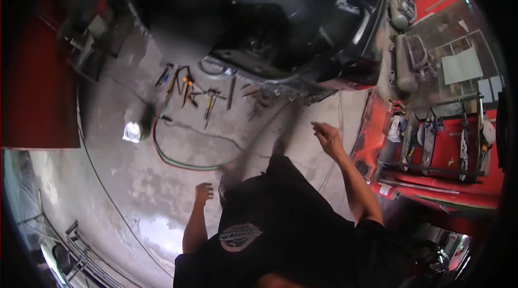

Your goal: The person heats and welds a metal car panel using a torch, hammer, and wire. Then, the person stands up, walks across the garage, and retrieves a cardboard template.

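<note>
My left hand [204,192] hangs over the concrete floor beside my dark shirt, fingers loosely bent and apart, with nothing seen in it. Farther forward on the other side, my right hand [327,138] is held out above the floor. Its index finger points outward while the others bend, and no object shows in it. Ahead of me stands a black car body [324,67] with its rear opened up. Hand tools lie on the floor before it, among them a hammer [209,105] and an orange-marked tool [188,80]. Neither hand touches them.
Red and green hoses [162,154] curve across the floor near the tools. A silvery white round object [131,131] sits to the left. A black cable [102,180] runs along the floor. Tanks [406,64], a metal rack [431,172] and a red cylinder [384,190] stand on the right.
</note>
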`<state>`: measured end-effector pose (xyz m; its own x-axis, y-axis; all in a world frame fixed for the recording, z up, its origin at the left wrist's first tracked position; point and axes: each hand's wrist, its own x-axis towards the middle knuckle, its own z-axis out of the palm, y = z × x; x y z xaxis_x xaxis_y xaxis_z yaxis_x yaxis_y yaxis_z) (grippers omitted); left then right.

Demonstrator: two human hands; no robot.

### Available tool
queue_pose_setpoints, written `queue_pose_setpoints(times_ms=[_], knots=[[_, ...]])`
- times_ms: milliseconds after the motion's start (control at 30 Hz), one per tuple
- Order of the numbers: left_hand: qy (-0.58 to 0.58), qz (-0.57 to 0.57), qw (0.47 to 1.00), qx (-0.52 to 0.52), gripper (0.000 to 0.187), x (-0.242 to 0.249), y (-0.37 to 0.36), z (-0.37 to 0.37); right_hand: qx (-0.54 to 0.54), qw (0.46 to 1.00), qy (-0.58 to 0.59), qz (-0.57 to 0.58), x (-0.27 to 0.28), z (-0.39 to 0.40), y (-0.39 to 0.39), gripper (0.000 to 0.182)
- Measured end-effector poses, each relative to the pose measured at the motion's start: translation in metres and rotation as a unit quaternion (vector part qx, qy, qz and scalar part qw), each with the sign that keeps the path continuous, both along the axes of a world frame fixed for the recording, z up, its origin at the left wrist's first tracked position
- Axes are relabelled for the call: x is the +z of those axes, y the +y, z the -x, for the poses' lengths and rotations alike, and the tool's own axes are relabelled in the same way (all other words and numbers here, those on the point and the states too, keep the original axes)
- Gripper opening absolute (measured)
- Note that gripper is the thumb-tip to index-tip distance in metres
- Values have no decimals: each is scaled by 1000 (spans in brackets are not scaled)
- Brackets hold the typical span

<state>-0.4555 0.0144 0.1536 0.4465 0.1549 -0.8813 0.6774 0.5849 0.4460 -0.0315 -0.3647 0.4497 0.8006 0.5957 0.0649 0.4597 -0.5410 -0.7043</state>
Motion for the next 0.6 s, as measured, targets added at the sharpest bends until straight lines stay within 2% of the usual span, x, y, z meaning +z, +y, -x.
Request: queue_pose_setpoints(times_ms=[100, 133, 167, 200, 233, 267, 300, 367, 400, 467, 500, 600], knots=[[20, -49, 998, -20, 32, 10, -48, -42, 19, 983, -176, -52, 93, -80, 6, 35], [55, -65, 996, -23, 31, 27, -68, -66, 56, 956, -282, -62, 129, -112, 9, 33], [1, -44, 999, 27, 31, -8, -84, -62, 56, 936, -339, -70, 161, -140, 12, 30], [-92, -308, 915, -243, 28, -42, -97, -63, 43, 941, -328, -73, 180, -167, 9, 31], [-101, -411, 858, -290, 24, -21, -111, -83, -1, 955, -287, -72, 195, -190, 10, 30], [-96, -516, 786, -327, 22, 7, -126, -107, 8, 946, -319, -66, 208, -215, 12, 30], [-92, -498, 814, -283, 23, 30, -139, -124, 17, 934, -352, -59, 215, -237, 16, 30], [-89, -465, 860, -193, 24, 57, -156, -145, 31, 951, -302, -61, 211, -269, 29, 31], [-78, -409, 893, -171, 24, 67, -162, -150, 35, 958, -278, -63, 207, -280, 34, 31], [-60, -293, 946, -125, 26, 80, -163, -155, 73, 928, -364, -24, 181, -301, 35, 31], [-51, -272, 954, -114, 25, 85, -160, -156, 90, 909, -406, -2, 169, -310, 36, 31], [-1, -195, 978, -76, 24, 85, -152, -151, 70, 926, -371, -13, 167, -310, 38, 32]])
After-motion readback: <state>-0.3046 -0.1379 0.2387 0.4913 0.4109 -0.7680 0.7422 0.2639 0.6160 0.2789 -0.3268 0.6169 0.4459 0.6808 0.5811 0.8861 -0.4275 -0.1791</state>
